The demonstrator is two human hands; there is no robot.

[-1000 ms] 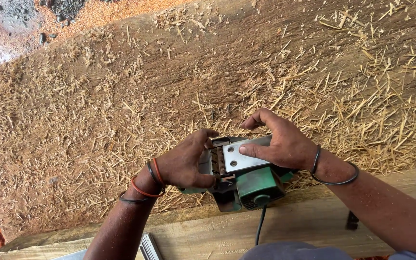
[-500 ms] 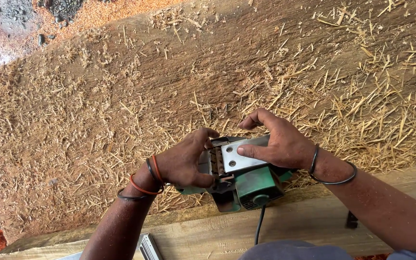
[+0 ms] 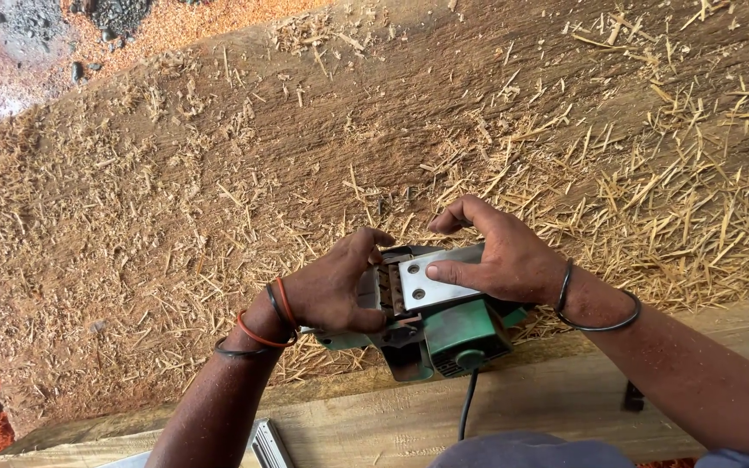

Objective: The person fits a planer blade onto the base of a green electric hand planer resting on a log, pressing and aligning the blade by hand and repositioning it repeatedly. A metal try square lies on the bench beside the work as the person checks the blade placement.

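1. Electric planer (image 3: 444, 334): a green power tool turned sole-up, its bright metal base plate (image 3: 435, 282) with screw holes facing the camera. It rests at the near edge of a wide wooden slab, between the two hands.
2. Left hand (image 3: 331, 290): grip closed around the left end of the planer, thumb over the top beside the cutter slot, fingers wrapped under the body. Red and black bands circle the wrist.
3. Right hand (image 3: 504, 256): palm and fingers laid flat on the base plate, pressing down on it. The forefinger curls forward past the far edge of the tool. The grip is not wrapped round the body. Thin dark bangles hang at the wrist.
4. Power cord (image 3: 465, 407): black, leaves the near end of the planer and runs down toward the person.
5. Wooden slab (image 3: 218, 173): rough brown surface, strewn with pale wood shavings (image 3: 678, 199), thickest at right.
6. Pale plank (image 3: 565, 399): lies along the near side of the slab, under the cord.
7. Ground (image 3: 10, 52): grey stones and orange sawdust at top left.
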